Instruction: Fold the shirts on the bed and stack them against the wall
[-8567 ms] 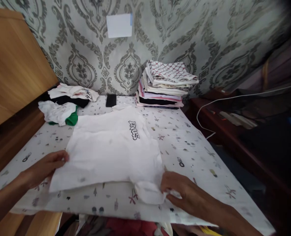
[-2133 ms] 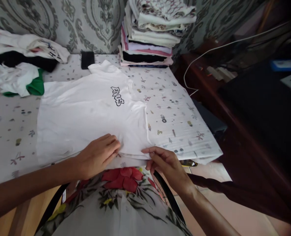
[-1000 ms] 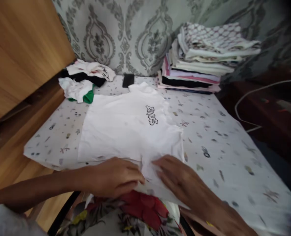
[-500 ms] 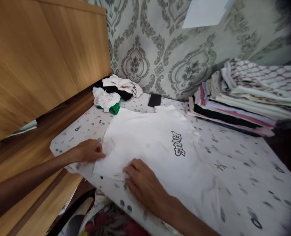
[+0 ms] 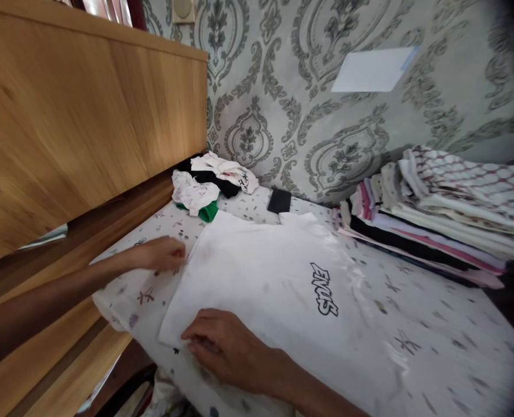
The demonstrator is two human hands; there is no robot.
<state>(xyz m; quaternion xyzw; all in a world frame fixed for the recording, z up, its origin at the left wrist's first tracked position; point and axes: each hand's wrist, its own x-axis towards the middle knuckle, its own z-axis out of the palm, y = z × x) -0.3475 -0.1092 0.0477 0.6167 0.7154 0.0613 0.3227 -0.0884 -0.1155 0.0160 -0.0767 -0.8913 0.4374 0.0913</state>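
1. One white T-shirt (image 5: 257,289), head view: spread across lower centre of frame, black lettering (image 5: 325,289) up. Broad loose fabric, so creases likely if pulled unevenly.
2. Left hand (image 5: 166,253), left of centre: fingers curled at the shirt's left edge; cannot tell if fabric is pinched. With no real grip, a tug could miss the edge.
3. Right hand (image 5: 228,347), lower centre: fingers bent over the lower-left corner; gripping or just resting, cannot tell. Pressing here while the other side gets pulled could skew the edge.
4. Patterned cloth (image 5: 439,341), under the shirt, lower right: could get caught with the shirt and ruck up.
5. Shirt's right edge, lower right: wavy, no hand near. Waves could set as creases if left unsmoothed.
6. Dark flat object (image 5: 279,201) and clothes heap (image 5: 217,182), upper centre: just beside the shirt's far edge. A wide sweep could shove either.
7. Folded stack (image 5: 430,231), right side: many layers, so a bump could slide the top ones off.
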